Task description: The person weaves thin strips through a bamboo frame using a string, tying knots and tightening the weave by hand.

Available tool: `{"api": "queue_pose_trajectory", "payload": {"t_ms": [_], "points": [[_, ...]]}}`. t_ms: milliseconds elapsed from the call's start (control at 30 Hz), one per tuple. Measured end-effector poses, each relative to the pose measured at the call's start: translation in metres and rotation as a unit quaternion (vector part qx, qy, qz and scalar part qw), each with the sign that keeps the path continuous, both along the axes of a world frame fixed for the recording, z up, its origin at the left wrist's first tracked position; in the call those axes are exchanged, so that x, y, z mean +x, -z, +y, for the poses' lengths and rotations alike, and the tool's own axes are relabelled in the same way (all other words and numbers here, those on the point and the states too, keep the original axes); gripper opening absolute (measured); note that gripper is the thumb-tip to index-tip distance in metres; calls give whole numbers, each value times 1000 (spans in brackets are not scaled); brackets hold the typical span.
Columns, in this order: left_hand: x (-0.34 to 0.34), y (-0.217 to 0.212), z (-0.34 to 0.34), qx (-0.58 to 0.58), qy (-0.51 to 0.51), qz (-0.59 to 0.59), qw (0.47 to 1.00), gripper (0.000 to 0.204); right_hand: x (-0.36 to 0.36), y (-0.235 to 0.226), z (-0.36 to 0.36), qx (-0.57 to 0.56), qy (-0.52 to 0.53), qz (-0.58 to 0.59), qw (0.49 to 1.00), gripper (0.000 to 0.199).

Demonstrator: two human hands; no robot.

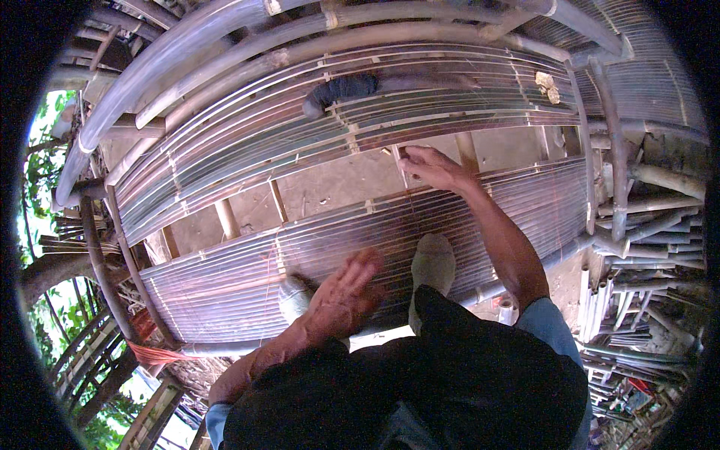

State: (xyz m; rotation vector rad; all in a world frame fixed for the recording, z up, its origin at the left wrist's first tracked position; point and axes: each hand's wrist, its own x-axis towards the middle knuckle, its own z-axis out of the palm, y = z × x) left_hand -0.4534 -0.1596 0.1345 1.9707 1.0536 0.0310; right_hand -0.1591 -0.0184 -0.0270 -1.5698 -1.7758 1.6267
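The right hand is pinching a thin pale bamboo strip at the gap's edge in the curved woven panel of split bamboo slats. The left hand is hovering released, fingers spread, over the lower slats beside the grey-socked feet.

A broad frame of thin, split bamboo slats, lashed side by side into two bands, is lying across thick round bamboo poles that are curving along its far edge. Between the bands a gap is showing bare brown earth floor beneath, with short crosspieces running through it. A dark, cylindrical tool handle is resting on the upper band, and two small pale wood scraps are sitting near its right end. Two feet in pale socks are standing on the nearer band.
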Motion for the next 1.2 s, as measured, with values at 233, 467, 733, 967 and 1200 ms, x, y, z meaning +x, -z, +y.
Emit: {"api": "queue_pose_trajectory", "payload": {"t_ms": [233,467,733,967,1200], "points": [[21,15,7,164,239,-149,945,38,2,0,4,-111,-51,-24,992,52],[21,27,-4,-34,228,-164,959,23,-8,-9,-2,-179,124,59,974,51],[22,36,-15,3,191,-224,956,23,14,13,2,-49,-74,-39,995,22],[27,19,-10,-17,169,-307,936,26,4,-10,11,-23,-223,-148,963,21],[5,-11,-1,-95,121,-332,931,20,-9,-43,-37,212,56,-82,972,29]]}}
